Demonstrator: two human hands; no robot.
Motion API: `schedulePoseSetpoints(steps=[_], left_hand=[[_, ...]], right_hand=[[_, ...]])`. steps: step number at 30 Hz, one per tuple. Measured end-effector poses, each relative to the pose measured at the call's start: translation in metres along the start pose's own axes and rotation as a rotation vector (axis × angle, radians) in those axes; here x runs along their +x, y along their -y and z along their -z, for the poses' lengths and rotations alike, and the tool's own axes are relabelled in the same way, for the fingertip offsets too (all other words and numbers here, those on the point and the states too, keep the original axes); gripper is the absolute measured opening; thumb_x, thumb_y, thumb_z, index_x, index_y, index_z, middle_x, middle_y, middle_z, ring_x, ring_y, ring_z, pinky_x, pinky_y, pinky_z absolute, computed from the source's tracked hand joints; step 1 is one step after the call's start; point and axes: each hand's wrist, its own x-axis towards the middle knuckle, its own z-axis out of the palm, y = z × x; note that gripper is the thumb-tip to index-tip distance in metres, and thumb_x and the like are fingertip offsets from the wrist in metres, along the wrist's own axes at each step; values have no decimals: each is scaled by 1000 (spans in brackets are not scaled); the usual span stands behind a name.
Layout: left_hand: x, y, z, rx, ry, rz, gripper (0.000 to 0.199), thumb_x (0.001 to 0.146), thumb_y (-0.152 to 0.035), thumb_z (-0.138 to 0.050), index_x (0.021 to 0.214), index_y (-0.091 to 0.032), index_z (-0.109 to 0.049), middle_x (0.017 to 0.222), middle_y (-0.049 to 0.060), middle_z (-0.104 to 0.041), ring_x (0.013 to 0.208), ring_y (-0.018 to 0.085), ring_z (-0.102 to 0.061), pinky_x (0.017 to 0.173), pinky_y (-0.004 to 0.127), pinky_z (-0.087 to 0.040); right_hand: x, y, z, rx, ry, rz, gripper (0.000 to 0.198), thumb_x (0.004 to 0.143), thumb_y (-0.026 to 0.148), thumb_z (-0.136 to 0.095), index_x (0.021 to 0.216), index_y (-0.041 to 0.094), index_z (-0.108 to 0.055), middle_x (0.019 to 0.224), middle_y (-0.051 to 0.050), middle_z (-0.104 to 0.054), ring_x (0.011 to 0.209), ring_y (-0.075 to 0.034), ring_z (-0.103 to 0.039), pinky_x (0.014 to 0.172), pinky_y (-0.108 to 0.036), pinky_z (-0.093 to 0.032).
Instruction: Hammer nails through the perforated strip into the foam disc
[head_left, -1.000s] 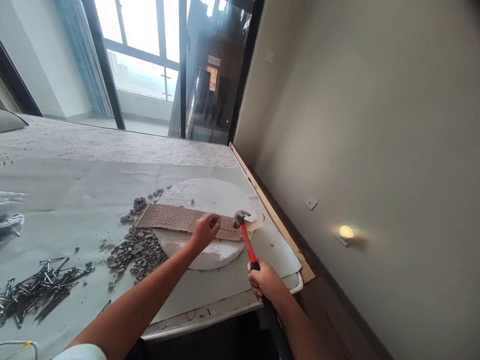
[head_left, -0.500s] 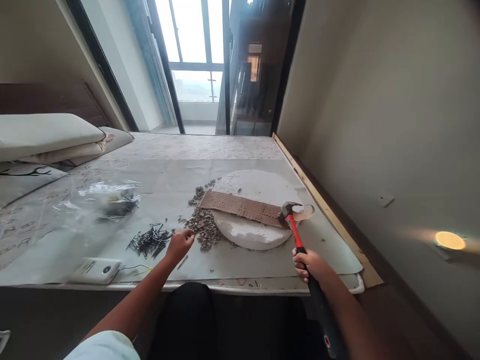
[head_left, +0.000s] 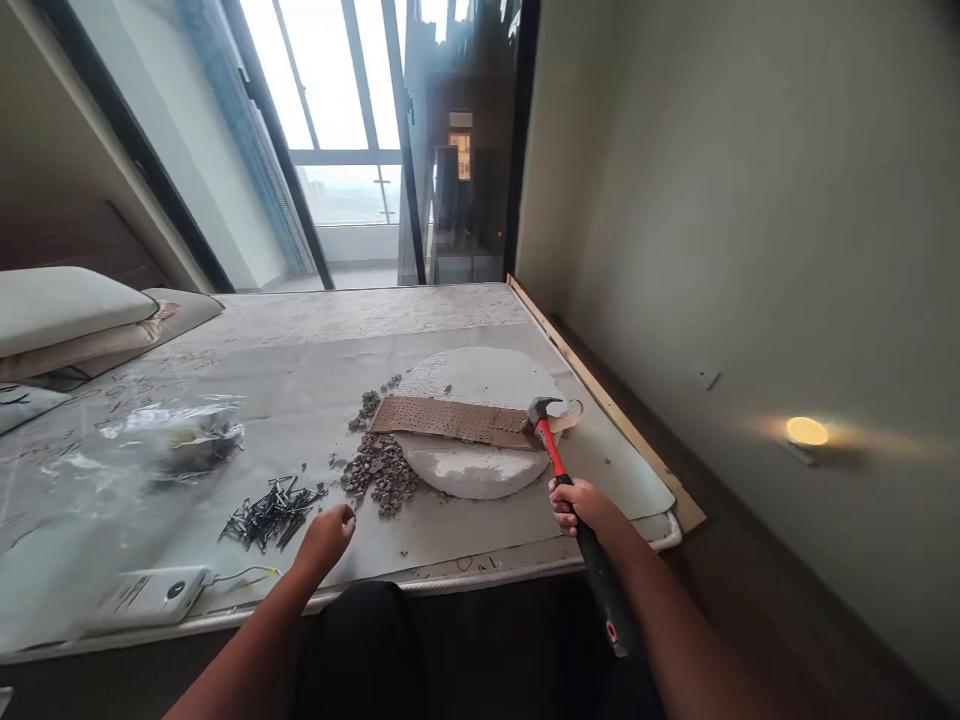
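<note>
While the black handle of a claw hammer [head_left: 592, 560] is being clenched in the right hand [head_left: 583, 503], its steel head is being held at the right part of a perforated brown strip [head_left: 450, 420]; whether the strip is being touched by it cannot be told. The strip is being supported by a round white foam slab [head_left: 480, 375], across which it is lying, its left end reaching out over grey gravel [head_left: 384, 472]. Beyond the hammer's head, a pale curled piece [head_left: 571, 417] is showing. The left hand [head_left: 328, 535] is being held with its fingers curled inward, just to the right of a heap of dark nails [head_left: 271, 512]; whether a nail is being pinched there cannot be told.

Under the foam slab, the gravel and the nails, a pale sheet [head_left: 322, 385] is being spread over a patterned mattress [head_left: 300, 310]. Behind the nails, a clear plastic bag [head_left: 206, 440] is lying, its contents being blurred by the film. Near the front edge, a white device [head_left: 150, 595] is resting, to which a cable [head_left: 238, 574] is being joined. At the right, the wall [head_left: 750, 220] is being lit by a round lamp [head_left: 807, 431].
</note>
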Motion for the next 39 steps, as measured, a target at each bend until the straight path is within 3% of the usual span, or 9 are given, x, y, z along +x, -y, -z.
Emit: schedulePoseSetpoints(steps=[3,7,11,14,16,18,21,28,39], left_hand=[[10,-33,19,-252,-10,-82,22,77,-35,-43,74,-19,-59,63,0,-63,58,15,-58,58,23,-40],[33,-104,32,-493,41,-248,34,74,-48,-48,68,-18,-63,53,-1,-58,52,13,-53,54,23,-39],[66,-186,21,-797,170,-356,39,64,-54,-60,65,-15,-63,58,2,-60,55,13,-54,56,25,-43],[87,-242,7,-881,222,-384,40,60,-54,-63,62,-14,-61,55,2,-57,53,13,-52,56,26,-44],[97,-271,-3,-849,200,-416,40,62,-54,-61,57,-15,-58,52,1,-54,51,12,-50,53,25,-41],[104,-292,-12,-733,100,-476,40,66,-53,-58,52,-16,-54,50,0,-51,51,11,-47,52,24,-37],[111,-309,-25,-563,-37,-558,40,71,-49,-53,49,-16,-52,49,-1,-48,51,10,-43,50,23,-31],[117,-313,-39,-491,-42,-604,40,75,-46,-49,48,-16,-52,46,-2,-44,49,10,-37,50,24,-29],[123,-314,-45,-459,-63,-608,40,78,-46,-45,57,-16,-62,50,0,-52,53,12,-45,53,24,-33]], right_hand=[[-2,7,2,23,-7,58,22,54,22,-49,73,21,-38,44,12,-31,32,-4,-29,34,-18,-22],[-4,17,5,39,-7,105,20,56,20,-47,75,21,-39,44,12,-30,33,-4,-29,35,-19,-24],[-7,25,9,71,-15,121,17,58,18,-47,73,21,-39,44,12,-31,33,-4,-29,35,-19,-23],[-11,29,12,81,-14,133,16,59,17,-47,73,20,-40,45,11,-32,34,-4,-30,36,-19,-24],[-14,31,15,80,-11,134,16,60,17,-47,73,21,-40,45,11,-32,34,-4,-30,36,-18,-24],[-17,33,18,73,-15,124,16,60,16,-46,74,21,-39,45,11,-31,34,-4,-30,36,-18,-25],[-21,36,22,53,-25,106,16,60,15,-46,74,21,-39,45,11,-31,34,-5,-30,35,-18,-25],[-33,42,25,35,-20,109,15,61,13,-47,70,21,-39,45,10,-30,36,-6,-31,35,-18,-26],[-36,45,20,-47,-8,116,15,60,13,-47,69,20,-39,45,10,-30,36,-6,-30,35,-18,-28]])
